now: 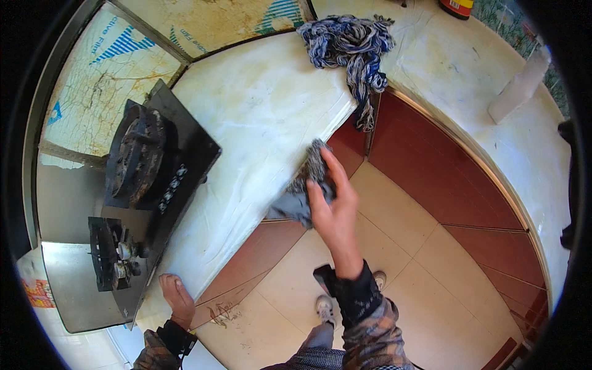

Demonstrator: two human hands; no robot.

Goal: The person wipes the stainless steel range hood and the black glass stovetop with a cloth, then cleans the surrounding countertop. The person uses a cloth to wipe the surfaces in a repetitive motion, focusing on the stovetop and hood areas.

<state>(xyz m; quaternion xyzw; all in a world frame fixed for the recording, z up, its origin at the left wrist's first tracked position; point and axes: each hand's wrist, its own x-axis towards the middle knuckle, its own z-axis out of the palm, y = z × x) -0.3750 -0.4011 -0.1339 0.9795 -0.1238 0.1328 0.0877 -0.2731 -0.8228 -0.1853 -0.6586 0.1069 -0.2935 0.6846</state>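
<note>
My right hand grips a grey cleaning cloth with a rough, fuzzy upper part. The cloth is at the front edge of the pale countertop, partly hanging beyond it. Fingers hide some of the cloth. My left hand, its fingers curled in and nothing visible in them, rests near the counter's edge beside the gas hob. A black burner grate stands on the hob's dark glass top.
A bundle of blue and white knotted yarn lies at the counter corner, its end hanging over the edge. A white block-like object and a dark bottle stand on the right counter. Red-brown cabinet doors line the tiled floor.
</note>
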